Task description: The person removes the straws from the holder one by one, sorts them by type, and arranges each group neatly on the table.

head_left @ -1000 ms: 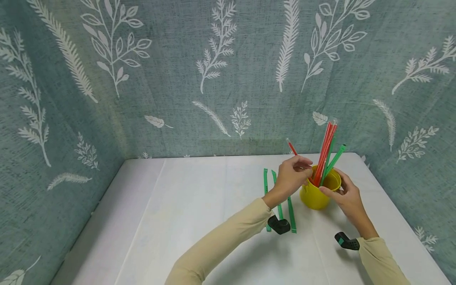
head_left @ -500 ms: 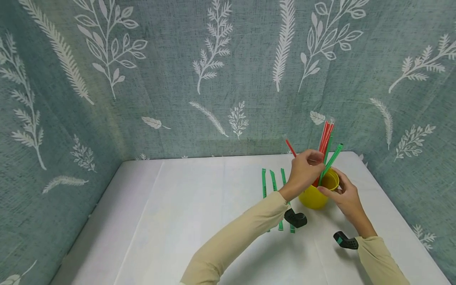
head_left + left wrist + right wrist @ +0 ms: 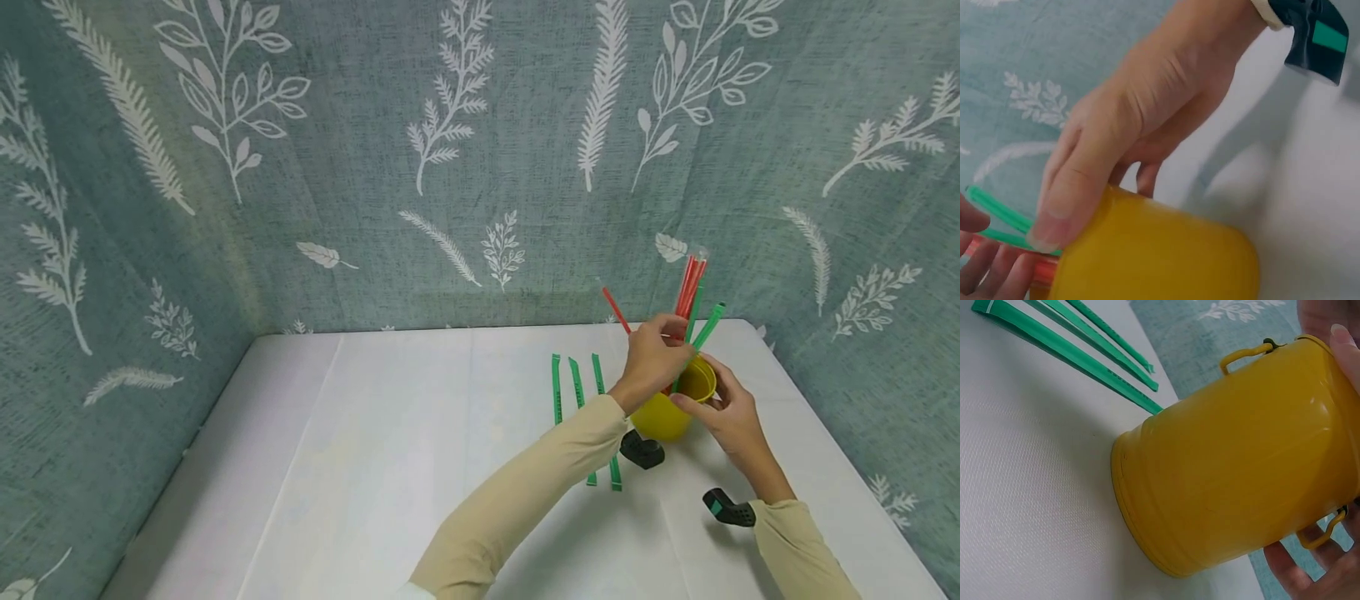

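A yellow bucket [image 3: 662,418] with small side handles stands on the right part of the table. My right hand [image 3: 731,414] holds it at the rim, thumb [image 3: 1054,228] on the near side and fingers round the far right. My left hand [image 3: 654,357] is over the bucket's left edge, its fingers curled round the red straws [image 3: 692,285] in clear wrappers, whose tops rise above it. A single red straw [image 3: 617,310] slants up to the left behind that hand. Slim green sticks [image 3: 708,325] lean out of the bucket to the right.
Three green sticks [image 3: 557,390] with dark print lie side by side on the white table [image 3: 375,433], left of the bucket, partly under my left forearm. Behind the table's far edge hangs a grey-green leaf-patterned cloth [image 3: 360,167].
My left hand has moved right, from the single red straw at the bucket's left rim to the upright red straws. My right hand keeps its hold on the bucket.
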A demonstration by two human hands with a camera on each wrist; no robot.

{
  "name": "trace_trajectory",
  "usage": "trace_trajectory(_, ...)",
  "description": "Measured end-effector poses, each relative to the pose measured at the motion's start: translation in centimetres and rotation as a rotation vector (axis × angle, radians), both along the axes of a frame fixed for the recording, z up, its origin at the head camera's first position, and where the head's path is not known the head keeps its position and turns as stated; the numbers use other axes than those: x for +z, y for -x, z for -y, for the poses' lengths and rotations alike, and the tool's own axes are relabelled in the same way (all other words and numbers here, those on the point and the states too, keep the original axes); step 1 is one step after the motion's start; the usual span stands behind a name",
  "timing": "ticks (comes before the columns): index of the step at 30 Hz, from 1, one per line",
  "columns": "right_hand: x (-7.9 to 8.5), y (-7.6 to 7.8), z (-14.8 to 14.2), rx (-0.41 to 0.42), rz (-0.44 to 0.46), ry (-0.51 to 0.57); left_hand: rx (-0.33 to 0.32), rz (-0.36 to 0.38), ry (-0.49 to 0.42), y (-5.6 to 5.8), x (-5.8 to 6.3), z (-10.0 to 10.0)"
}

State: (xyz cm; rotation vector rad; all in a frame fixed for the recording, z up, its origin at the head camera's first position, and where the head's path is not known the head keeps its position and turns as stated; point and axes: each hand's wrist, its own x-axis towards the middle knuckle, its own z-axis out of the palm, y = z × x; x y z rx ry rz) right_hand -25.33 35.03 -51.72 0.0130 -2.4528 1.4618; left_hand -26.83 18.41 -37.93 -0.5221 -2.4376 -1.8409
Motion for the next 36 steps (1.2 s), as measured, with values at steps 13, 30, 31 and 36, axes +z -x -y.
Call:
trace_trajectory(13,1.5,-1.0,0.3,0.067,-0.034,-0.005,0.053,-0.132,0.154,0.5,-0.5,-1.8)
trace_trajectory(30,6.7,-3.4,2.7,0.083,0.067,0.059,0.071,-0.169,0.192,0.7,-1.7,-3.1)
trace_trajectory(31,6.7,-3.4,2.7,0.079,0.069,0.061,0.068,-0.168,0.187,0.6,-1.7,-3.1)
trace_trajectory(36,6.5,-3.3,2.7,0.070,0.063,0.042,0.077,-0.164,0.189,0.6,-1.8,-3.1)
